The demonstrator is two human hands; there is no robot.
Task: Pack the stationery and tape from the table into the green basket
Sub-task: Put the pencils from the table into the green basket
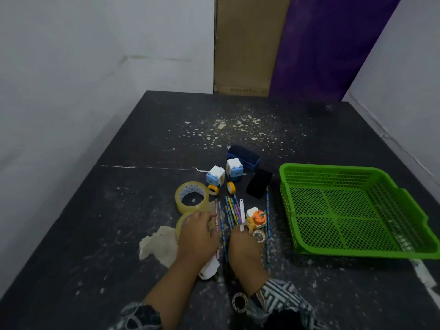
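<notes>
A bunch of patterned pencils (232,211) lies side by side on the dark table (142,186). My left hand (197,236) and my right hand (245,248) both rest on their near ends, fingers curled down around them. The left hand partly covers a clear tape roll (182,221). A larger clear tape roll (191,196) stands just beyond it. Two small yellow tape rolls (213,189) (231,187) and another small roll (259,235) lie near the pencils. The green mesh basket (333,166) stands to the right with nothing in it.
Two white-and-blue cube sharpeners (215,176) (234,169), an orange-and-white one (256,217), a dark blue box (242,156) and a black block (259,184) sit behind the pencils. A crumpled white scrap (159,246), a white object (209,267) and a tape ring (240,302) lie near me.
</notes>
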